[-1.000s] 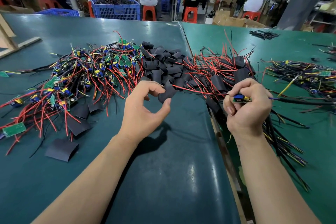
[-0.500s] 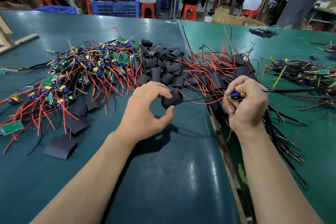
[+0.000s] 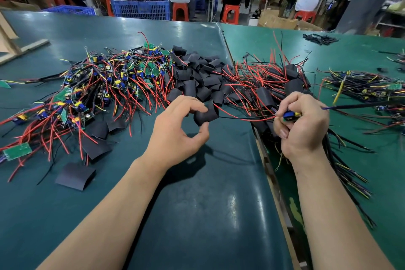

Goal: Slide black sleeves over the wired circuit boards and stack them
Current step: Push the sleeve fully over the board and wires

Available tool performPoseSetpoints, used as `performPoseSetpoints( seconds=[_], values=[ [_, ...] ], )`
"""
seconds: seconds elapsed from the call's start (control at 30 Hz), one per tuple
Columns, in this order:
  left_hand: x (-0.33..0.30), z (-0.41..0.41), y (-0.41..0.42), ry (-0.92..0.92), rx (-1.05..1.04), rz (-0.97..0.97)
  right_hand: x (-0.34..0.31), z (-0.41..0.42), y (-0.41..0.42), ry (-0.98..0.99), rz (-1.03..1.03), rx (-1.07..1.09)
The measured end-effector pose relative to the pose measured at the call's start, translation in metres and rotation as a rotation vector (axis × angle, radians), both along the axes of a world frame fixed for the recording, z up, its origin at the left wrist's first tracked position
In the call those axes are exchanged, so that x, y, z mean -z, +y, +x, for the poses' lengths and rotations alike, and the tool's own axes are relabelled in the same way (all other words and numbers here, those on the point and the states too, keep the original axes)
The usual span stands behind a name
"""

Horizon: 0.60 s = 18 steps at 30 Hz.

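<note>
My left hand [image 3: 178, 129] pinches a black sleeve [image 3: 207, 114] between thumb and fingers, its opening held round. My right hand [image 3: 300, 125] grips a wired circuit board [image 3: 291, 115] with blue and yellow parts. The board's red and black wires [image 3: 243, 118] reach left into the sleeve's opening. A pile of bare wired boards [image 3: 105, 85] lies at the left. Loose black sleeves [image 3: 197, 74] are heaped in the middle. Sleeved boards with red wires [image 3: 269, 81] are stacked behind my right hand.
Flat black sleeves [image 3: 75, 175] lie scattered at the front left. Another bundle of wired boards [image 3: 368, 87] sits at the far right. A seam [image 3: 265, 160] divides the two green tables. Seated people, blue crates [image 3: 140, 5] and red stools stand beyond the far edge.
My left hand has brought the sleeve right, toward the board. The board's wires now reach into the sleeve's opening. My right hand has stayed almost in place.
</note>
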<state>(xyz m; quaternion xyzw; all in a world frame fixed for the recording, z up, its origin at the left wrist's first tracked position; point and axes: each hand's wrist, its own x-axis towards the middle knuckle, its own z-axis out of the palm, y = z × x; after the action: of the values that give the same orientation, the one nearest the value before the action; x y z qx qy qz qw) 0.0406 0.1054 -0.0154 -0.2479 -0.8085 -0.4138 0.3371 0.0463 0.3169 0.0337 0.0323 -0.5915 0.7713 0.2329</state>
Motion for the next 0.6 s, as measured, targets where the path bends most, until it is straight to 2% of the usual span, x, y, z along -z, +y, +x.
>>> performPoseSetpoints(
  seconds=[0.13,0.33,0.47,0.6],
  values=[
    [0.0,0.0,-0.001,-0.012,-0.013,0.011,0.0,-0.001,0.001,-0.023,-0.011,0.005],
    [-0.001,0.002,-0.002,-0.017,0.07,-0.124,0.005,-0.004,0.005,-0.02,-0.022,-0.027],
    [-0.001,0.004,0.001,-0.019,0.118,-0.147,0.009,-0.006,0.002,-0.021,-0.015,-0.113],
    [-0.001,0.005,0.005,0.037,0.067,-0.122,0.013,-0.007,-0.008,-0.151,0.042,-0.255]
  ],
)
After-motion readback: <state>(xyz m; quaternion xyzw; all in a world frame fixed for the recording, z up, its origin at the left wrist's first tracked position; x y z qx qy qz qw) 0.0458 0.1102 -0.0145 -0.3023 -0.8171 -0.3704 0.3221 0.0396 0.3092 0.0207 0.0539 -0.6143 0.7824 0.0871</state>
